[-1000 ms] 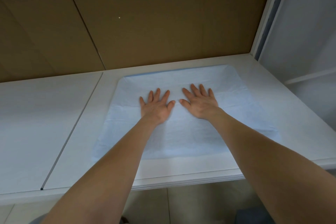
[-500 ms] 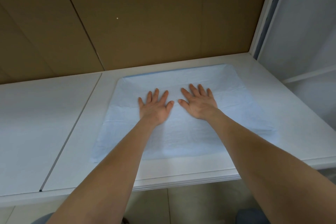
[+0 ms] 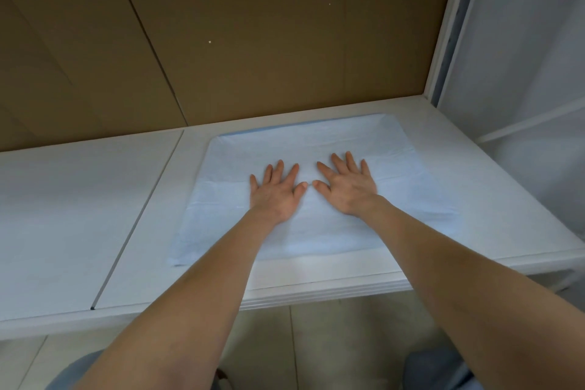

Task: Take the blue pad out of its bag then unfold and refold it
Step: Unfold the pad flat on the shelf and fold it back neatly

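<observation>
Pressing blue pad (image 3: 316, 142), fingers (image 3: 278, 171) spread flat.

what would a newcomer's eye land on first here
Two bare forearms reach in from the bottom, and the left hand and right hand lie flat side by side, fingers spread, on the middle of a pale blue rectangular pad. The pad is spread open on the right part of a white tabletop. A brown cardboard wall rises behind it.
</observation>
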The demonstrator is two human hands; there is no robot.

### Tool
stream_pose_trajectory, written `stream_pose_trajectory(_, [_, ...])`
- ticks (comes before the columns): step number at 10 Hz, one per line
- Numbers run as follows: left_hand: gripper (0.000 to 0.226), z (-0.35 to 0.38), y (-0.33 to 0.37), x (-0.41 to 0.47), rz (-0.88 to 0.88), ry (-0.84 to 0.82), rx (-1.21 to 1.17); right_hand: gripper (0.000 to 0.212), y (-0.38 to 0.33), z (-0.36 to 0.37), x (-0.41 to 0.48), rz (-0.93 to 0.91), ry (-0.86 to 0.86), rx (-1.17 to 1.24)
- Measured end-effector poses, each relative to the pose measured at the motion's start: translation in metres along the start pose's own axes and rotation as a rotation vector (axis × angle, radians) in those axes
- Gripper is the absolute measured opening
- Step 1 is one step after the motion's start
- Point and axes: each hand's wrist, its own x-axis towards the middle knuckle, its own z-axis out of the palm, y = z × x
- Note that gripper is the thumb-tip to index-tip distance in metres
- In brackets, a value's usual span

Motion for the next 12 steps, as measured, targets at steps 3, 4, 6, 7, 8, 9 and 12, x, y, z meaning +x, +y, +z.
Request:
stream_pose_trajectory(3, [0.056,0.0076,-0.0009,-0.0021,-0.016,-0.015,0.013,0.060,0.0008,0.0050,-0.0025,0.008,-0.048,-0.029])
stream_pose_trajectory(4, [0.056,0.0083,-0.0007,-0.0021,-0.015,-0.010,0.016,0.060,0.0007,0.0053,-0.0024,0.011,-0.051,-0.038])
stream_pose_trajectory(6, [0.057,0.0097,-0.0009,-0.0009,-0.015,-0.009,0.017,0.061,0.0015,0.0061,-0.0013,0.015,-0.052,-0.047])
stream_pose_trajectory(7, [0.057,0.0100,-0.0011,-0.0010,-0.014,-0.009,0.019,0.061,0.0012,0.0072,-0.0009,0.014,-0.054,-0.050])
stream_pose_trajectory(8, [0.057,0.0105,-0.0012,-0.0010,-0.012,-0.007,0.018,0.061,0.0015,0.0073,-0.0003,0.014,-0.053,-0.053])
stream_pose_trajectory(9, [0.057,0.0101,-0.0012,-0.0012,-0.008,-0.009,0.023,0.061,0.0013,0.0075,-0.0010,0.011,-0.053,-0.055])
stream_pose_trajectory(12, [0.056,0.0050,-0.0022,-0.0087,0.004,0.035,-0.044,0.060,-0.0003,-0.0012,-0.0022,0.012,-0.093,-0.016])
